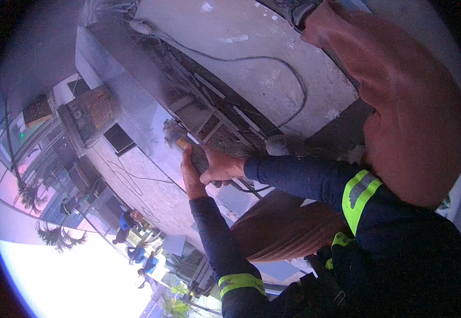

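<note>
My left hand [191, 170] and my right hand [223, 167] are both closed around a dusty, dark angle grinder [196, 155] with a yellow label near its head. The left hand lies along the body toward the head, while the right grips farther back, where a black cord runs off. The grinder's head is over the long edge of a pale slab [148, 135]; whether it touches is unclear. Hazy dust hangs beyond it. My legs, in reddish-brown trousers [416, 132], are bent at the right and below my arms.
A pale concrete surface [246, 74] with a looping cable lies above a debris-filled channel [209, 93] with metal strips. At left are a lower slab with wires [130, 172] and a dark opening [119, 139]. Several people [135, 254], plants and a glazed building stand in the distance.
</note>
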Demonstrator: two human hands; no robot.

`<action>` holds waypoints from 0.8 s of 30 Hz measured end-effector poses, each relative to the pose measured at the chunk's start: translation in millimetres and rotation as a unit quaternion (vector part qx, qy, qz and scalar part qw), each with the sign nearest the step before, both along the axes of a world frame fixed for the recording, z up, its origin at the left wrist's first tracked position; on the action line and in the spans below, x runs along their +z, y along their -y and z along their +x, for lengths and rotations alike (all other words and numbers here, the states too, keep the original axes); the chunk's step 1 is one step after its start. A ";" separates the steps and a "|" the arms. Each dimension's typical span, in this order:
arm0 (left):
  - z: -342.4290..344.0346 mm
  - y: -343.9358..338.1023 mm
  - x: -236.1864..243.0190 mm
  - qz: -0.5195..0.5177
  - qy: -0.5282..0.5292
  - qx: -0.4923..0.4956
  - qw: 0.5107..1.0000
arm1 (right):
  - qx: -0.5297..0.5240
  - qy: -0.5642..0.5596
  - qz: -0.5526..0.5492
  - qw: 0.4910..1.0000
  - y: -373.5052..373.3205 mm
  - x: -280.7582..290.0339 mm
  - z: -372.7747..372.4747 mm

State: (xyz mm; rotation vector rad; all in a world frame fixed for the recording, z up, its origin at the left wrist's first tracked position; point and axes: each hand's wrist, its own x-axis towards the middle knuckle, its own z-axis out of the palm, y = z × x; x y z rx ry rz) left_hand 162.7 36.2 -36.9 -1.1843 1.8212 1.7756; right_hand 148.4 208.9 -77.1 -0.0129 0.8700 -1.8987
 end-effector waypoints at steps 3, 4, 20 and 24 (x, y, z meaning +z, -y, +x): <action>9.8 11.1 -3.8 -0.026 0.008 0.002 1.000 | -0.007 -0.006 0.024 1.000 1.7 8.0 11.7; 14.6 10.2 -0.9 -0.036 0.006 0.005 0.999 | -0.009 -0.010 0.030 0.999 -0.5 13.9 17.2; -20.1 -111.2 114.7 -0.248 -0.352 -0.121 0.895 | -0.068 -0.286 0.152 0.944 -92.2 121.2 -2.9; 0.9 -154.2 129.7 -0.144 -0.420 -0.048 0.895 | -0.129 -0.428 0.187 0.875 -124.5 159.7 13.0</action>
